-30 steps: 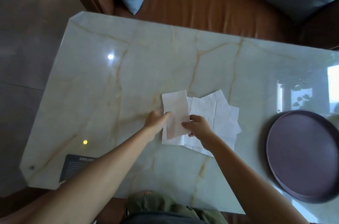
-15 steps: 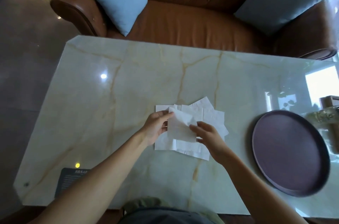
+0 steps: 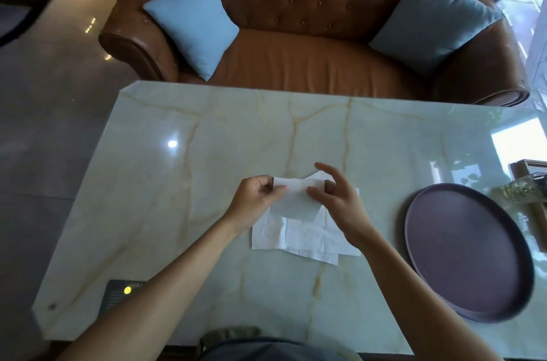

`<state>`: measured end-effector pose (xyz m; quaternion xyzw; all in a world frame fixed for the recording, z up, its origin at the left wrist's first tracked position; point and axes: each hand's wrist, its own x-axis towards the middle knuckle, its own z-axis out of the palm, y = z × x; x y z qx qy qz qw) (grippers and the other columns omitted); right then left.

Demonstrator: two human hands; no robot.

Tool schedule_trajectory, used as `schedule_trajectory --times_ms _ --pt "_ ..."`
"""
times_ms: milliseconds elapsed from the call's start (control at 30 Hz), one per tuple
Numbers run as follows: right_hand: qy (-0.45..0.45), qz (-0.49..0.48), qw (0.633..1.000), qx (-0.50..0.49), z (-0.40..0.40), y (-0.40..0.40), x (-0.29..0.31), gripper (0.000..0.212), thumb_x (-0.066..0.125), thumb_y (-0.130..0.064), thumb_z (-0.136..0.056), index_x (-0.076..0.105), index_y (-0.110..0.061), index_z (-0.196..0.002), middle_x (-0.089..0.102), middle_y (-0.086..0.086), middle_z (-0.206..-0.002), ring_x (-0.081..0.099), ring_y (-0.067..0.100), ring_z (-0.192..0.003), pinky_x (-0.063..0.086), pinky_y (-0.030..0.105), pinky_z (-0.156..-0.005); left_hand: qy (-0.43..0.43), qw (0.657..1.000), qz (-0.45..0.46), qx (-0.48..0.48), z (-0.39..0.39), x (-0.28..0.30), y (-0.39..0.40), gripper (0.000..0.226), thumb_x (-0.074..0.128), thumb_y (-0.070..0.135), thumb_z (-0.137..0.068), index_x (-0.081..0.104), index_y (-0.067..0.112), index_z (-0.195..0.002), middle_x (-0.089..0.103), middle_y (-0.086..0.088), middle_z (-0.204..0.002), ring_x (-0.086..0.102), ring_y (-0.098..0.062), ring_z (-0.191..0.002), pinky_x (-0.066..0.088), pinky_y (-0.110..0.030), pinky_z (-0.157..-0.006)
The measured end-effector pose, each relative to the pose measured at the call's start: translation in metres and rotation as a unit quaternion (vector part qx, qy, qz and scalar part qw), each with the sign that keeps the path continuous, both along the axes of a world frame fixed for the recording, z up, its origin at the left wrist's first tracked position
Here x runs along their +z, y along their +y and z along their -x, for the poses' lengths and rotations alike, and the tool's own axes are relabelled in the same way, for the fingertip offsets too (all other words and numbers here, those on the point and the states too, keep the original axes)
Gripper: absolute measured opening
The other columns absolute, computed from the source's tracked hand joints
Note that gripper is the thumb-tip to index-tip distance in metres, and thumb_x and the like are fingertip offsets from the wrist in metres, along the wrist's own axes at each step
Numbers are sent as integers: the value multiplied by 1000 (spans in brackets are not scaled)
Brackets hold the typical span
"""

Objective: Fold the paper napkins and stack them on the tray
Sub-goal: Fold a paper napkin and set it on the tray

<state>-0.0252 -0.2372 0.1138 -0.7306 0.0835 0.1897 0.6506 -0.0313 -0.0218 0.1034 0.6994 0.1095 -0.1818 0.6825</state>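
I hold one white paper napkin (image 3: 296, 201) just above the table, folded over into a smaller rectangle. My left hand (image 3: 254, 201) pinches its left top corner. My right hand (image 3: 337, 198) pinches its right top edge between thumb and forefinger, the other fingers spread. Under it, a loose pile of white napkins (image 3: 307, 238) lies flat on the marble table (image 3: 207, 168), partly hidden by my hands. The round dark purple tray (image 3: 464, 251) sits at the right with nothing on it.
A brown leather sofa (image 3: 310, 59) with two light blue cushions stands behind the table's far edge. A dark card with print (image 3: 118, 295) lies at the near left corner. A glass item (image 3: 521, 189) stands beyond the tray.
The napkin lay flat on the pile a second ago; both hands have lifted it and folded it over. The camera has tilted up, showing more of the sofa.
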Motion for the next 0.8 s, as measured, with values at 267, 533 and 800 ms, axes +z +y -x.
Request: schedule_trajectory --times_ms 267,533,800 --pt "-83 171 980 61 -15 4 12 7 70 -24 -91 72 -23 -98 73 -6 -90 67 16 -88 54 35 -78 -62 992 -111 -27 -7 17 1 57 81 24 -84 49 19 -132 72 -5 -95 70 -19 -87 55 -37 -88" --pt "-57 123 991 18 -21 1 22 18 71 -17 -91 72 -18 -108 73 2 -92 66 15 -82 52 31 -75 -163 949 -257 -84 -18 30 -2 8 73 25 -91 72 30 -96 61 15 -81 55 -2 -74 43 -20 -72" --pt "-103 179 977 53 -20 -3 26 5 71 -20 -92 75 -16 -94 70 -4 -108 66 6 -101 44 16 -81 -162 944 -264 -110 -18 29 5 5 70 28 -93 69 23 -95 61 12 -116 58 -2 -110 41 -15 -92"
